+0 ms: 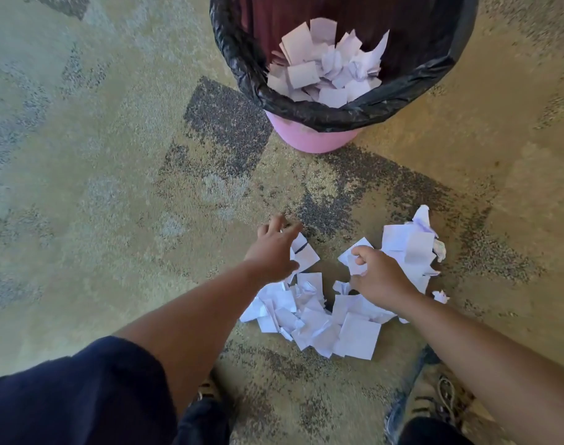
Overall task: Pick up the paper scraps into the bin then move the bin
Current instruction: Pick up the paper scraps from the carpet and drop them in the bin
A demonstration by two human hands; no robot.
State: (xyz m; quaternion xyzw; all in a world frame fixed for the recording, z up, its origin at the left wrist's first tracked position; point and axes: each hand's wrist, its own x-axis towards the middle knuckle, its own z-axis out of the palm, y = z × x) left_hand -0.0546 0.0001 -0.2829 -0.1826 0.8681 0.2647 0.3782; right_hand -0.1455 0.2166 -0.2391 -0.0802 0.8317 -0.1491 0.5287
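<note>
A loose heap of torn white paper scraps (319, 316) lies on the mottled beige and grey carpet floor (113, 187), directly in front of the person. The right hand (382, 277) rests on the heap with its fingers (359, 252) curled around a scrap. The left hand (274, 252) reaches over the heap's edge, fingers spread wide and holding nothing. Well beyond stands a round pink plastic bin (309, 139) lined with a black bag (306, 107), already holding many scraps. Roughly half the clearing appears done; the rest of the heap and moving the bin remain.
</note>
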